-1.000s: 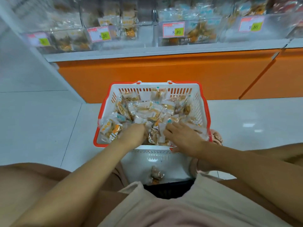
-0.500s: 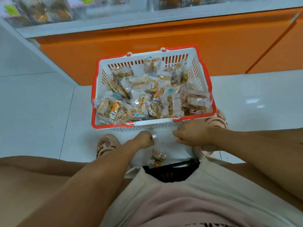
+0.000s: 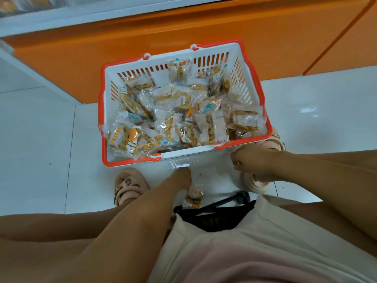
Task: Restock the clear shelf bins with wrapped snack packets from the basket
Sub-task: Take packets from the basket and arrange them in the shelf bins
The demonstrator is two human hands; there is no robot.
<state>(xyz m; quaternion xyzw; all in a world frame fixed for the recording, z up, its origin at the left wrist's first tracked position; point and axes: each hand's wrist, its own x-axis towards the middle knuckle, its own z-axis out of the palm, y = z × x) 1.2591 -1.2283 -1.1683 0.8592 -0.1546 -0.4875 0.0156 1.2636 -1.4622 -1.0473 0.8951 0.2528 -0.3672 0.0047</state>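
Both left hand and right hand have left the basket, fingers curled, any hold unclear.

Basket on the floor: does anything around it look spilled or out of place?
One wrapped snack packet lies outside the basket, on its near side by the left hand, apart from the heap. Whether it rests on bare floor or in something clear I cannot tell.

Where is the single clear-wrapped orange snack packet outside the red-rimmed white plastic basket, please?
The snack packet lies lower centre in the head view, beside the left hand, between the pink slippers, nearer than the basket.
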